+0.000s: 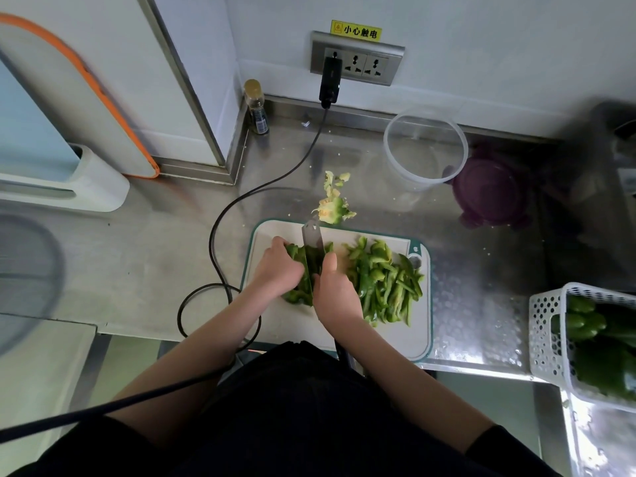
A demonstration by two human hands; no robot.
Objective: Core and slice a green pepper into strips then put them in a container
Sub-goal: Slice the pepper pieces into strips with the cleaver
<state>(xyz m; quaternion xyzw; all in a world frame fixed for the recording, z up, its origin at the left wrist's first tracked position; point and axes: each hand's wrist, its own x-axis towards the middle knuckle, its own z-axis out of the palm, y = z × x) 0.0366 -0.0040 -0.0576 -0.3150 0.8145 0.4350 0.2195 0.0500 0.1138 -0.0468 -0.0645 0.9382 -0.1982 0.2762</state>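
2 bare hands work at the middle of a white cutting board [418,335] with a teal rim, which lies on a steel counter [144,263], its near edge at the counter's front lip. Far left, an orange-edged board [103,98] leans against the wall above a white holder [96,187], well apart from the work. A black cable [220,228] loops over the open steel between that holder and the cutting board, its coil just beside the board's left edge.

On the board, the left hand [275,270] presses curled fingers down on an uncut green pepper piece [297,290], glossy and dark. Touching those fingers stands the knife [311,249], blade upright and pointing away from the person. The right hand [335,294] wraps round its handle, thumb laid along the blade's side.

Right of the knife lies a heap of cut pepper strips [385,284], long, narrow and paler on their inner faces, reaching nearly to the board's right rim. Beyond the board's far edge sits the torn-out core [332,208], pale and ragged.

Farther right, an open clear round container [425,149] stands near the back wall, with a purple lid [492,194] beside it. Bare patterned steel separates the board from a white perforated basket [547,332] of whole green peppers at the counter's right edge.
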